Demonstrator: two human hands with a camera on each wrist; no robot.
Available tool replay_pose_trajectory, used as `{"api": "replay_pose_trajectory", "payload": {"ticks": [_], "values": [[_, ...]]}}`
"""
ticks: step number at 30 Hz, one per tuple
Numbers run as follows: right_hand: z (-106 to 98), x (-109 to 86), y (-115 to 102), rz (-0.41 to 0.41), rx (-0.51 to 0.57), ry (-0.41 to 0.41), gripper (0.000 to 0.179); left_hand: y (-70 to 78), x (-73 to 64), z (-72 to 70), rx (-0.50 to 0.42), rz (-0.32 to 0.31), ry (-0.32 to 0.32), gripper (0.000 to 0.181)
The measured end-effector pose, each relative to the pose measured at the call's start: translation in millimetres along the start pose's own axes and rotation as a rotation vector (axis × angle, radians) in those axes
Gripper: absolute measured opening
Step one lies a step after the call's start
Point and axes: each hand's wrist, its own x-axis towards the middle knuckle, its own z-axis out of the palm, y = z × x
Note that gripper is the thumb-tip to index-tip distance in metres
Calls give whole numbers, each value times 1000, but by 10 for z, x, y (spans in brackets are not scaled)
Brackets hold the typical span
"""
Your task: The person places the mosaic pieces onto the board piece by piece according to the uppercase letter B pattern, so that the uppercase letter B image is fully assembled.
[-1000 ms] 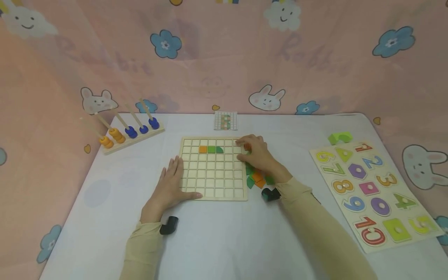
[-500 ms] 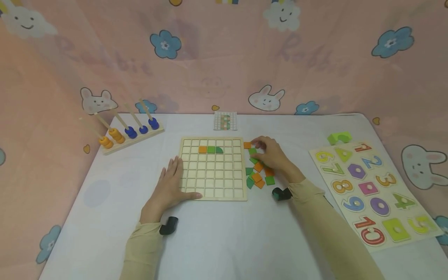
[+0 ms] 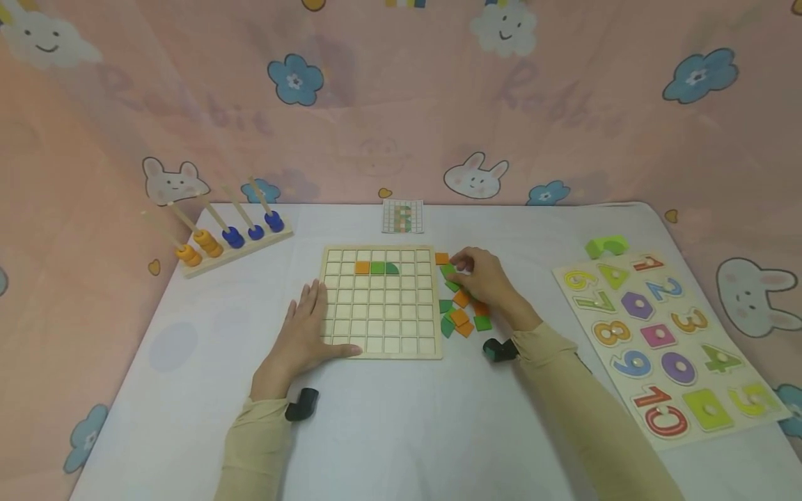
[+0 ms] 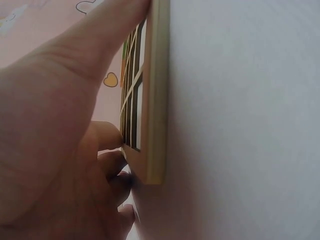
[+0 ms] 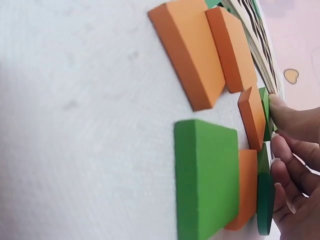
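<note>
A wooden grid board [image 3: 376,327] lies flat in mid-table in the head view. In one of its upper rows sit an orange square tile [image 3: 362,268], a green square tile [image 3: 378,268] and a dark green curved tile [image 3: 392,268]. My left hand [image 3: 303,325] rests at the board's near left corner, fingers straight along the left side, thumb on the near edge. Right of the board, my right hand [image 3: 485,278] pinches a green tile [image 3: 447,270] between thumb and fingertips. Its thumb [image 5: 290,120] reaches that tile in the right wrist view.
Several loose orange and green tiles [image 3: 459,317] lie beside the board's right side. A printed pattern card [image 3: 403,216] lies behind it. A bead abacus [image 3: 234,247] stands back left; a number puzzle board [image 3: 667,348] and a light green block [image 3: 606,246] are at right.
My right hand has drawn back from over the board's right edge to the loose tiles. The green tile at its fingertips has shifted slightly left. My left hand stays in place.
</note>
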Motion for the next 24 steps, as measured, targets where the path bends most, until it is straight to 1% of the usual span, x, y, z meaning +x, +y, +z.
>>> {"api": "replay_pose_trajectory", "payload": {"ticks": [5,11,15,19,22,24], "values": [[23,-6,-47,-1,9,3,28,-8,-1,4,5,1,2,141],[31,-10,-102,-42,11,5,18,-15,-3,16,-2,-3,2,142],[27,-3,-131,-64,13,15,16,-16,-5,17,-7,-1,3,141],[37,7,-176,-105,24,51,14,-18,-6,15,-2,1,-2,141],[69,18,-220,-136,35,102,14,-19,-5,13,1,2,-6,141],[110,27,-252,-140,43,136,15,-18,-4,11,0,4,-6,141]]}}
